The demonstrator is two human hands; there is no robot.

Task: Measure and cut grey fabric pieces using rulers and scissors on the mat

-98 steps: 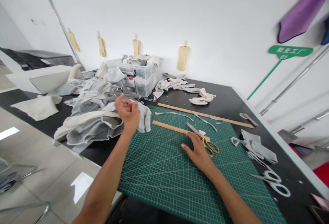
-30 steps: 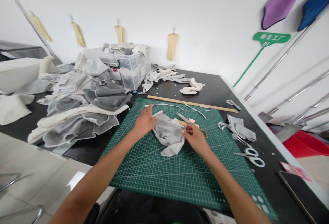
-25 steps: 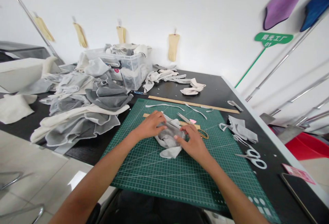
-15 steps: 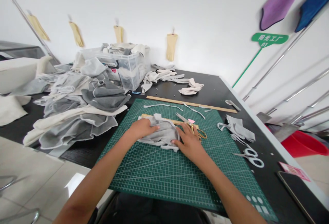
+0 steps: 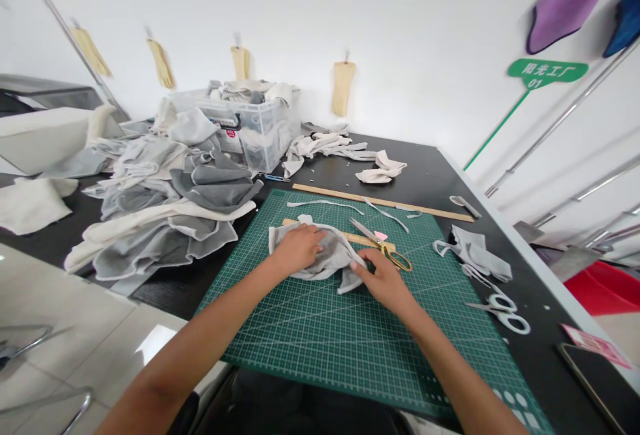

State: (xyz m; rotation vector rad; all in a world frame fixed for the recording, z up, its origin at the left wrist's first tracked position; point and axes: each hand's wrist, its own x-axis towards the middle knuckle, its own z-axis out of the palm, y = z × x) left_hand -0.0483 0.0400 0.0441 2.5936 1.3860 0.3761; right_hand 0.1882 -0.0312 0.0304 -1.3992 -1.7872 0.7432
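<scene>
A crumpled grey cloth [image 5: 327,255] with a pale edge lies on the green cutting mat [image 5: 350,328]. My left hand [image 5: 299,248] rests on top of the cloth with its fingers stretched out. At the cloth's right end, my right hand [image 5: 383,278] pinches the pale edge between thumb and fingers. Just beyond my right hand are gold-handled scissors [image 5: 383,243], their blades apart, beside a small pink piece [image 5: 381,236]. A short wooden ruler [image 5: 357,239] lies behind the cloth, partly covered by it.
Piled grey and white cloths [image 5: 165,222] fill the table's left, beside a clear plastic box [image 5: 273,132] of fabric. A long wooden ruler [image 5: 380,202] and thin strips [image 5: 325,203] lie at the mat's back. White-handled scissors [image 5: 505,312], grey scraps [image 5: 477,253] and a phone [image 5: 600,382] are right.
My left hand has moved right onto the cloth's middle. The right hand has closed on the edge, and the cloth's right end has shifted right. The view has turned slightly left.
</scene>
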